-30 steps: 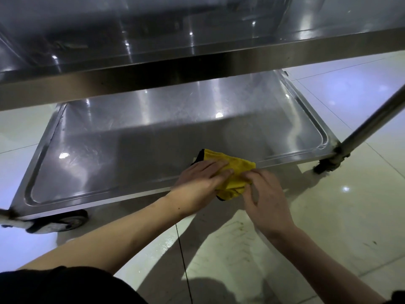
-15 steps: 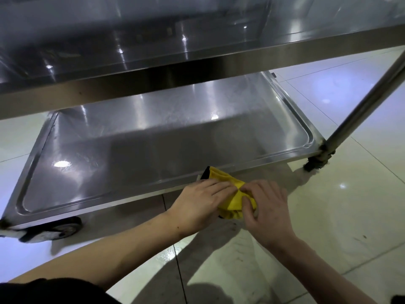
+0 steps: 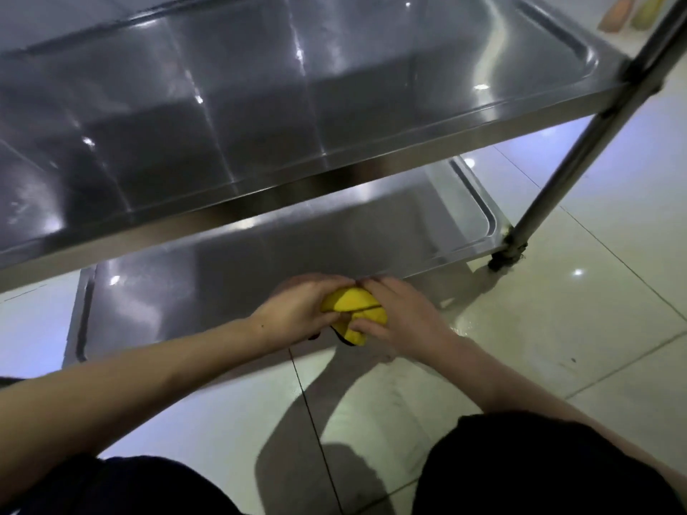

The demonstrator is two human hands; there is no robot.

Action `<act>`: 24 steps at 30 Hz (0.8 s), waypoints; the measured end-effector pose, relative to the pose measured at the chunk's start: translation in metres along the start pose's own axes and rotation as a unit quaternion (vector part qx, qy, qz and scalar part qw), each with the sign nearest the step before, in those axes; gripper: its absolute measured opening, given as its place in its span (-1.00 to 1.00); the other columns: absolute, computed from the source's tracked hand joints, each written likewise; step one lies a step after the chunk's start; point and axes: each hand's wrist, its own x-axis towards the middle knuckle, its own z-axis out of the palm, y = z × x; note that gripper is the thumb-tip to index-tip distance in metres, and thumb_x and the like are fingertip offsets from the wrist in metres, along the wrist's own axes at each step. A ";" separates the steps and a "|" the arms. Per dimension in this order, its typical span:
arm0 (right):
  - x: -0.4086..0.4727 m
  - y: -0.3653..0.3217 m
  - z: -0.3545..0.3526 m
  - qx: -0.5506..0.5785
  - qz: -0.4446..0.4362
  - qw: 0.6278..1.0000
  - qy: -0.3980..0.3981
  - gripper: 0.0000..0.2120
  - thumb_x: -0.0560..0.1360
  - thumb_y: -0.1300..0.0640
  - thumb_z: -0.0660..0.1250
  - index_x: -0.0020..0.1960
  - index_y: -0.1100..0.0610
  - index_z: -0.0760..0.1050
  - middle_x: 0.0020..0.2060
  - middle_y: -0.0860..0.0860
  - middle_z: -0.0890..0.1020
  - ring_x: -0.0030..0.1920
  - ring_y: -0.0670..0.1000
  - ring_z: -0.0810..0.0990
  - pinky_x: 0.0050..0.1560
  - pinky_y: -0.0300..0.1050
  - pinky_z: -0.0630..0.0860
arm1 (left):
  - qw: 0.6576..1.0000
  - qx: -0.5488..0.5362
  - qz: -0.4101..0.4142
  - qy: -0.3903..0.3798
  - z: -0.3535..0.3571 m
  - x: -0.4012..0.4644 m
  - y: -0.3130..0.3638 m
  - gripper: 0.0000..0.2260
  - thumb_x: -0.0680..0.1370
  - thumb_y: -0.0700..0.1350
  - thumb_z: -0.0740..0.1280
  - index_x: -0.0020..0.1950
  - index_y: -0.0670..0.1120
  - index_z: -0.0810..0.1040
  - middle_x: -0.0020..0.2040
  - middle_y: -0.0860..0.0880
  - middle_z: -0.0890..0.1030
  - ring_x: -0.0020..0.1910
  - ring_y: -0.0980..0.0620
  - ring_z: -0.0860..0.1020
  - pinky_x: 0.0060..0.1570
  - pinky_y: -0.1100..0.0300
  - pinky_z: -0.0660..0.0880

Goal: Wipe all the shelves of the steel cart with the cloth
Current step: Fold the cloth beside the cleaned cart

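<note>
Viewing from the head camera: the yellow cloth (image 3: 353,310) is bunched between both hands, held above the front edge of the lower shelf (image 3: 260,262) of the steel cart (image 3: 539,202). Left hand (image 3: 297,310) curls over its left side; right hand (image 3: 401,317) pinches its right side, fingers (image 3: 362,325) tucked into the folds. Judged soft, light and limp: it will slump unless gathered, so a folded pad under a flat palm suits wiping. Middle shelf (image 3: 260,105) sits above.
</note>
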 end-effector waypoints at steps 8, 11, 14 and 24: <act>0.004 -0.044 -0.090 0.009 0.063 0.989 -0.136 -0.46 0.56 -0.08 0.45 0.47 0.07 0.44 0.26 0.10 0.54 0.29 0.15 0.54 0.28 0.08 0.48 | 0.992 -0.069 -0.100 -0.039 -0.041 0.006 0.058 -0.58 0.48 0.12 0.49 0.30 0.05 0.56 0.16 0.05 0.66 0.10 0.00 0.61 0.05 0.15 0.49; -0.004 -0.068 -0.125 0.009 0.076 0.985 -0.152 -0.44 0.56 -0.06 0.43 0.52 0.02 0.41 0.34 0.05 0.53 0.35 0.11 0.52 0.33 0.12 0.48 | 0.984 -0.100 -0.144 -0.031 -0.059 -0.005 0.090 -0.56 0.48 0.15 0.48 0.30 0.06 0.51 0.13 0.10 0.61 0.01 0.11 0.53 -0.03 0.18 0.42; -0.013 -0.099 -0.161 0.003 0.081 0.982 -0.170 -0.45 0.55 -0.01 0.44 0.51 0.00 0.42 0.38 0.02 0.52 0.38 0.08 0.51 0.35 0.10 0.47 | 0.978 -0.126 -0.163 -0.030 -0.082 -0.018 0.122 -0.54 0.48 0.04 0.51 0.32 -0.01 0.49 0.13 0.07 0.56 0.01 0.12 0.48 -0.03 0.21 0.38; -0.048 -0.243 -0.316 0.038 0.136 0.977 -0.160 -0.44 0.55 0.06 0.48 0.51 0.01 0.44 0.40 0.02 0.53 0.40 0.10 0.47 0.35 0.00 0.42 | 0.965 -0.163 -0.189 -0.076 -0.252 -0.068 0.226 -0.50 0.44 -0.08 0.54 0.31 -0.01 0.45 0.09 0.04 0.59 0.04 0.01 0.57 -0.04 0.19 0.42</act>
